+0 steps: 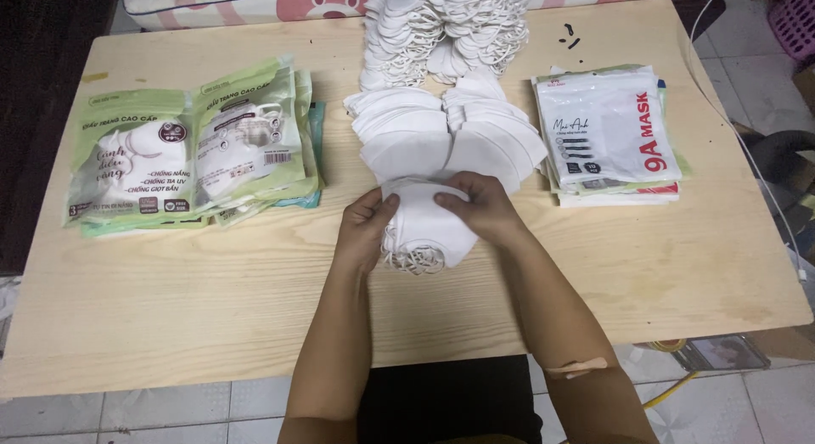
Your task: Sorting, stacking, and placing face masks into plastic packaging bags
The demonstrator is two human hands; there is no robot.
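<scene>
A small stack of folded white face masks (429,227) lies on the wooden table (212,300) in front of me, ear loops hanging toward me. My left hand (367,227) grips the stack's left edge. My right hand (480,208) presses on its top right part. Just beyond them two fanned rows of loose white masks (446,134) spread across the table's middle. Behind those sits a big heap of masks with tangled ear loops (446,28).
Green-and-clear packets filled with masks (195,147) are stacked at the left. A pile of flat white packets with red print (607,134) sits at the right. A pink-and-white patterned cushion (255,2) lies past the far edge. Tiled floor shows below.
</scene>
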